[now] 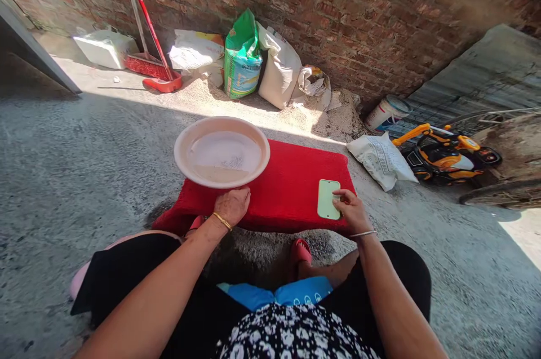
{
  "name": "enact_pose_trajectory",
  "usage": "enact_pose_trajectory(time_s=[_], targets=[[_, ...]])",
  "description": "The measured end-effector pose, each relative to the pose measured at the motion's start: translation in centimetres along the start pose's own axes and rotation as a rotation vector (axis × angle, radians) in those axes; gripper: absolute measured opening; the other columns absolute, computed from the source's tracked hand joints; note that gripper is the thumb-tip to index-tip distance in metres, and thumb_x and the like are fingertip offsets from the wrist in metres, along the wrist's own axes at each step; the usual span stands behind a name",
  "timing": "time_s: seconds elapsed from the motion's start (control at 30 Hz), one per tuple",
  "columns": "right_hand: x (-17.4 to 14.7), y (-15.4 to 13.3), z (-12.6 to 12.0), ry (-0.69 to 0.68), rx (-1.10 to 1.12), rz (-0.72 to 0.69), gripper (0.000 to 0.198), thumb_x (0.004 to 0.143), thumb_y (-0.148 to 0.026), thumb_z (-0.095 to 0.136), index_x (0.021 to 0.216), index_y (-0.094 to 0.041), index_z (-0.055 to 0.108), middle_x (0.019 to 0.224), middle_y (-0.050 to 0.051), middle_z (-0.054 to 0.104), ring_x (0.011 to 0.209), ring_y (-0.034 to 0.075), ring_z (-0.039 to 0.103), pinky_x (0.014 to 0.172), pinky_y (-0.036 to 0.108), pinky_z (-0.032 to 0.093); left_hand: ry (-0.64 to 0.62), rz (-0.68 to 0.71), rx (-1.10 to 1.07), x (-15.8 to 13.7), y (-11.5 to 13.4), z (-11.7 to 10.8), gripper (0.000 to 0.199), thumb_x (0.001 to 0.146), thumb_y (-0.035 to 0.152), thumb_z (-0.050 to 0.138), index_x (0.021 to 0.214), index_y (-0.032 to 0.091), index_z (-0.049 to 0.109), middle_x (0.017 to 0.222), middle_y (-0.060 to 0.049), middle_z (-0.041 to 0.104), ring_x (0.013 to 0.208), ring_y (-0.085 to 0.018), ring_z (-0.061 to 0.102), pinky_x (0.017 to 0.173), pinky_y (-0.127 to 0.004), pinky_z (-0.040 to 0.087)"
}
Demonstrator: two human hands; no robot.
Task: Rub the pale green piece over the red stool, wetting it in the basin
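Observation:
A light green rounded rectangular piece [328,199], with a small hole near each end, lies flat on the red cloth [302,164] that covers a low bench. My right hand [353,211] is at its right edge, fingers bent and apart, the fingertips over or touching it. My left hand [232,205] rests closed on the front of the cloth, just below the basin; what its fingers hold, if anything, is hidden. The pale pink basin [181,164] stands on the left part of the bench with cloudy water inside.
Against the brick wall stand a red broom [146,15] with a dustpan [163,85], a white foam box [105,49], a green bag [243,60] and a white sack [281,66]. To the right are a bucket [386,114], a white bag [380,159] and a yellow toy digger [448,156].

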State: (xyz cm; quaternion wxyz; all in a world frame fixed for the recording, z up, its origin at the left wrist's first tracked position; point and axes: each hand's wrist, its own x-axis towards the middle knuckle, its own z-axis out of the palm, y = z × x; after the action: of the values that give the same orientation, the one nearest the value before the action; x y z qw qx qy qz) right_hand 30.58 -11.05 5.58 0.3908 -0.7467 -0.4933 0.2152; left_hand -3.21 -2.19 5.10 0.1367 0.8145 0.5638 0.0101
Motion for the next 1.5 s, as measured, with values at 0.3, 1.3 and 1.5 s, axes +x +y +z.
enact_pose_trajectory(time_s=[0.3, 1.3, 1.5], targets=[[-0.3, -6.2, 13.6, -0.394, 0.016, -0.041, 0.024, 0.073, -0.035, 0.058, 0.091, -0.02, 0.063, 0.072, -0.003, 0.048, 0.065, 0.011, 0.046, 0.061, 0.024, 0.04, 0.037, 0.026, -0.006, 1.1, 0.0, 0.0, 0.031, 0.092, 0.031, 0.035, 0.09, 0.022, 0.064, 0.095, -0.008, 0.069, 0.093, -0.02, 0.063, 0.084, -0.033, 0.046], [-3.2, 5.1, -4.0, 0.099, -0.723, 0.263, 0.049, 0.081, -0.039, 0.053, 0.127, -0.024, 0.057, 0.104, 0.012, 0.053, 0.094, 0.026, 0.055, 0.082, 0.04, 0.042, -0.043, 0.049, 0.017, 1.7, 1.2, -0.2, 0.033, 0.092, 0.035, 0.031, 0.094, 0.023, 0.062, 0.088, -0.007, 0.069, 0.078, -0.02, 0.065, 0.067, -0.029, 0.046], [-4.4, 9.1, -7.6, 0.375, -0.608, 0.526, 0.06, 0.07, -0.05, 0.06, 0.123, -0.023, 0.058, 0.104, 0.013, 0.052, 0.096, 0.029, 0.053, 0.083, 0.043, 0.042, -0.021, 0.046, 0.027, 1.7, 1.3, -0.2, 0.032, 0.092, 0.034, 0.032, 0.094, 0.023, 0.062, 0.089, -0.007, 0.069, 0.08, -0.019, 0.065, 0.066, -0.027, 0.045]])
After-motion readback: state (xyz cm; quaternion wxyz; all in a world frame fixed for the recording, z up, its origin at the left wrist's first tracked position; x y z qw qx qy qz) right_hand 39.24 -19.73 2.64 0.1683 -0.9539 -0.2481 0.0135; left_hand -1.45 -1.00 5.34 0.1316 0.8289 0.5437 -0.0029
